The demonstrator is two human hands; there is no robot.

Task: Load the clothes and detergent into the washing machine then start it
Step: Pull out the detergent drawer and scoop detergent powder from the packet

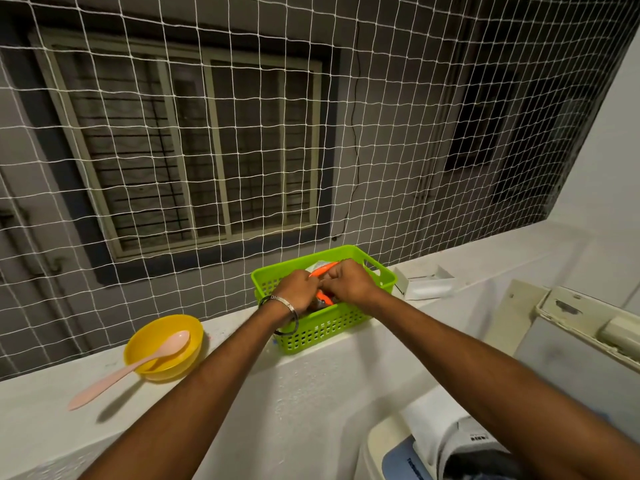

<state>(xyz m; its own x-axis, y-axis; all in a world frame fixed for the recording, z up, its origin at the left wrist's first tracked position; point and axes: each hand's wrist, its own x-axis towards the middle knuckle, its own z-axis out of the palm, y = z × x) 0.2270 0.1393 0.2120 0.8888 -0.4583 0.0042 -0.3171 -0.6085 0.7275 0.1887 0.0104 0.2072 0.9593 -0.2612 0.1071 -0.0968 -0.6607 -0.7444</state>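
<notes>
A green plastic basket stands on the white ledge. Both hands reach into it. My left hand and my right hand are closed together on an orange detergent packet inside the basket; only its orange edges show between the fingers. A metal bangle circles my left wrist. At the bottom right is the washing machine, with dark clothes visible in its opening and its lid raised behind.
A yellow bowl with a pink spoon resting in it sits on the ledge at the left. A white box lies beyond the basket. White safety netting closes off the far side of the ledge.
</notes>
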